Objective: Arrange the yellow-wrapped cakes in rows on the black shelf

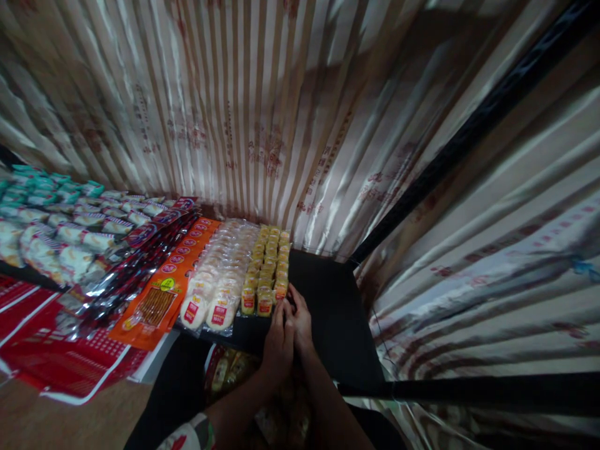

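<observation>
My left hand (279,342) and my right hand (301,317) meet at the front right corner of the rows of small yellow snack packs (265,267). Their fingers close around the front and right side of a small yellow snack pack (280,291) with a red and orange label. Part of this pack is hidden behind the fingertips. Directly left of the yellow rows lie two rows of round white packaged cakes (220,312) in clear wrap. All of these rest on a black shelf (335,312).
Further left are an orange snack bag (164,294), dark shiny packets (135,269), white packets (75,240) and teal packets (42,187). A container of wrapped goods (227,372) sits below my arms. Black posts (450,156) and a striped curtain (262,125) stand behind and right.
</observation>
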`<action>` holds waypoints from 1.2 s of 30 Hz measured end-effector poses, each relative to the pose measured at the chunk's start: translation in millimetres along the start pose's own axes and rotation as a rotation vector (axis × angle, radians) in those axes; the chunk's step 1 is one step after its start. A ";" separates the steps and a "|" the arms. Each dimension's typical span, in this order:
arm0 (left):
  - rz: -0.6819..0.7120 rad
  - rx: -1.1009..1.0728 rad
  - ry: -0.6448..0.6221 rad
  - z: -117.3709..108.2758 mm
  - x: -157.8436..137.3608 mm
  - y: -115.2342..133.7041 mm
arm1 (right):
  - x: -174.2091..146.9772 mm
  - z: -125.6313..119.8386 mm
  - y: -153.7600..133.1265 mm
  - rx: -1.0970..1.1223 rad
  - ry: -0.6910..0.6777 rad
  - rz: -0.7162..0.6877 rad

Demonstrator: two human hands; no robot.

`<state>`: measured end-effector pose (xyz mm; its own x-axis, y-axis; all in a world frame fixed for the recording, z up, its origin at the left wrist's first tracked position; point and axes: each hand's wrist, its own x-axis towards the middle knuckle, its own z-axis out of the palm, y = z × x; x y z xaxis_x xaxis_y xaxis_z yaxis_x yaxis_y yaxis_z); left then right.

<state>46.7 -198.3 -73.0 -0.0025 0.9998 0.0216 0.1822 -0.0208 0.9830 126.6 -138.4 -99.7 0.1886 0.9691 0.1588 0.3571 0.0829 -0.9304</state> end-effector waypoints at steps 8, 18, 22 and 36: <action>0.001 -0.036 -0.016 5.2 4.1 -7.4 | 0.8 -0.2 4.3 -0.115 -0.020 -0.058; 0.155 0.128 -0.102 -18.7 -38.9 6.5 | -57.9 -15.3 -23.7 -0.043 0.109 -0.021; 0.223 0.153 -0.166 -26.6 -78.2 0.0 | -104.8 -24.9 -25.3 0.047 0.055 -0.028; -0.280 0.400 -0.033 -55.1 -88.3 -73.6 | -146.9 27.0 21.9 -0.305 -0.231 0.116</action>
<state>-20.6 -285.4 -137.2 -0.0760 0.9663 -0.2460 0.5427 0.2471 0.8028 82.0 -272.8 -152.3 0.0449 0.9976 -0.0524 0.6078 -0.0689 -0.7911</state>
